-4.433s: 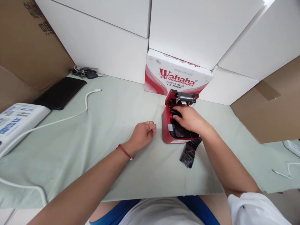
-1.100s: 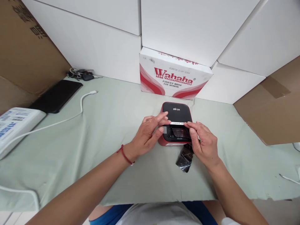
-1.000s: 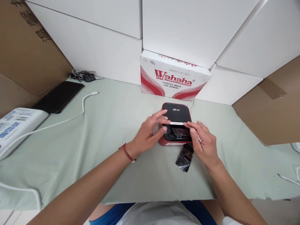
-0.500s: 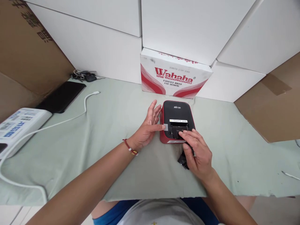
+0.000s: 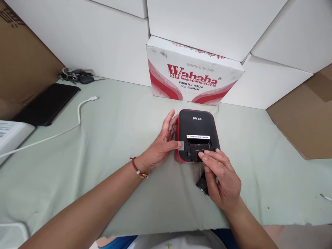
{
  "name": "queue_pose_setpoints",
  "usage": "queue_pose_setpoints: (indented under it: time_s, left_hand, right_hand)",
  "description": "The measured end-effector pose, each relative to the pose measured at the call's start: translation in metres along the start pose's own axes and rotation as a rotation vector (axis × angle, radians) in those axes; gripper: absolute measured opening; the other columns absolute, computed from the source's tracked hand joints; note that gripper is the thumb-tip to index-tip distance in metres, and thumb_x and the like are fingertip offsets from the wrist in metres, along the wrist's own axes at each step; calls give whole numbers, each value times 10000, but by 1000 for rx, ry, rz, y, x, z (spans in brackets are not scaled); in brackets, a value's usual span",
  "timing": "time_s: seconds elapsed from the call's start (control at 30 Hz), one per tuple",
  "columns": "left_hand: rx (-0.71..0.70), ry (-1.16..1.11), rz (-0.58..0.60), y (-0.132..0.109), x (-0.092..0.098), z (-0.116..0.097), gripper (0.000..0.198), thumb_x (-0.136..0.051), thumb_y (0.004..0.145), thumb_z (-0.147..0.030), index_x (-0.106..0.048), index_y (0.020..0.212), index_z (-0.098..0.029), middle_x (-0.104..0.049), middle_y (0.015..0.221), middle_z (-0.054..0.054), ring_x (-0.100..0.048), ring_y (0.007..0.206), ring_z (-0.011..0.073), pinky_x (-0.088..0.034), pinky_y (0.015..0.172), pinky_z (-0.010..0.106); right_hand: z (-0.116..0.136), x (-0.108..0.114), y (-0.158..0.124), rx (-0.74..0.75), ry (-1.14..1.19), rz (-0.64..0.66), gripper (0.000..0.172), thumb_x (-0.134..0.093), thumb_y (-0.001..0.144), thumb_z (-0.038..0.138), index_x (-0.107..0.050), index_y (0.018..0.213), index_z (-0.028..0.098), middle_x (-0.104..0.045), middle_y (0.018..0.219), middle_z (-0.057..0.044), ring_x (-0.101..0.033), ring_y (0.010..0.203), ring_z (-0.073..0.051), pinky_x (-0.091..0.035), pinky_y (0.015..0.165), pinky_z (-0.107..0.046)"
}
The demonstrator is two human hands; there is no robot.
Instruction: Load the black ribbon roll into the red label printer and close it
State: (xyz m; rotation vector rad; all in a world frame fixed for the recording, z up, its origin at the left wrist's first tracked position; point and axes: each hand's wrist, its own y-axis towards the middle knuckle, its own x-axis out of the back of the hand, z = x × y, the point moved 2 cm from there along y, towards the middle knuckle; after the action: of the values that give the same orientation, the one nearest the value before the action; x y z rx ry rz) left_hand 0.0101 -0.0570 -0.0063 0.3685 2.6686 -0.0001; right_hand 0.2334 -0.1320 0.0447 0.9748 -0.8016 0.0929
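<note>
Between the left hand [image 5: 160,143], fingers spread, and the right hand [image 5: 225,179], fingers bunched, sits the printer [image 5: 198,126]; whether the strip [image 5: 195,151] is pinched, I cannot tell. Flat, even pressure should suit it.

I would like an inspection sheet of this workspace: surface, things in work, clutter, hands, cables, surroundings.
Surface: pale green cloth, wrinkled.
Things in work: boxy black-and-red plastic device, lid down; shiny dark film strip at its slot; crumpled dark film below its front.
Clutter: metal key bunch, flat black rectangular slab, white printed block.
Hands: left hand beside the device, thumb at its grey tab; right hand, fingertips on the strip.
Cables: white cable, visible plug free.
Surroundings: red-and-white Wahaha carton, brown cardboard.
</note>
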Motion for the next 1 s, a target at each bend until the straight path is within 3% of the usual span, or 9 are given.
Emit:
queue_pose_setpoints:
  time_s: [0.13, 0.3, 0.53, 0.67, 0.73, 0.87, 0.93, 1.0]
  left_hand:
    - [-2, 22, -7, -3, -2, 0, 1118, -876, 845, -391, -236, 1755, -499, -194, 1926, -24, -160, 1803, 302, -228, 1462, 542]
    - [-13, 42, -26, -4, -4, -1, 1014, -894, 850, -437, -346, 1701, -489, -285, 1896, -9, -265, 1771, 323, -345, 1424, 546]
    - [-30, -16, -24, 1, -4, 1, 1025, -935, 798, -384, -398, 1668, -448, -264, 1904, -8, -202, 1792, 314, -246, 1465, 526]
    - [-49, -18, -6, 4, -2, 4, 1015, -935, 791, -383, -405, 1656, -422, -242, 1909, 7, -162, 1800, 313, -247, 1463, 514]
    - [-62, -9, 6, 4, -2, 5, 1001, -932, 798, -399, -405, 1649, -401, -263, 1899, 26, -183, 1793, 314, -242, 1462, 511]
    - [-106, 13, 33, 5, -3, 5, 898, -896, 843, -388, -426, 1607, -347, -381, 1837, 70, -274, 1763, 303, -236, 1462, 501]
    - [-116, 11, 36, 5, -3, 6, 866, -879, 848, -358, -432, 1588, -335, -401, 1823, 81, -295, 1754, 304, -249, 1457, 502]
    - [-122, 8, 31, 5, -4, 7, 863, -864, 839, -339, -424, 1582, -325, -414, 1810, 92, -313, 1745, 310, -252, 1456, 512]
  right_hand:
    - [1, 2, -1, -11, 13, 29, 651, -575, 987, -7, -613, 1583, 250, -872, 1262, -75, -821, 1227, -242, -637, 1146, -509]
    - [1, 3, 0, -25, 32, 27, 662, -578, 994, 4, -606, 1599, 272, -873, 1260, -67, -833, 1203, -245, -652, 1129, -507]
    - [5, 3, 1, -30, 17, 36, 629, -594, 979, -38, -653, 1537, 248, -877, 1238, -73, -825, 1199, -233, -642, 1146, -497]
    - [10, 10, 8, -13, 24, 48, 619, -592, 981, -36, -670, 1515, 267, -879, 1206, -65, -830, 1153, -239, -677, 1083, -486]
    - [9, 21, 19, -42, 52, 112, 551, -598, 1005, 3, -701, 1464, 291, -876, 1191, -53, -830, 1127, -237, -697, 1018, -452]
    - [-9, 41, 60, -233, 87, 241, 253, -658, 1086, 208, -770, 1303, 277, -868, 1175, -38, -836, 986, -200, -690, 874, -344]
    - [-22, 40, 86, -279, 19, 310, 201, -659, 1096, 291, -791, 1244, 261, -872, 1145, -31, -828, 908, -193, -669, 819, -332]
    - [-33, 26, 110, -292, -139, 499, 205, -649, 1076, 280, -806, 1203, 248, -871, 1158, -40, -820, 930, -221, -643, 820, -359]
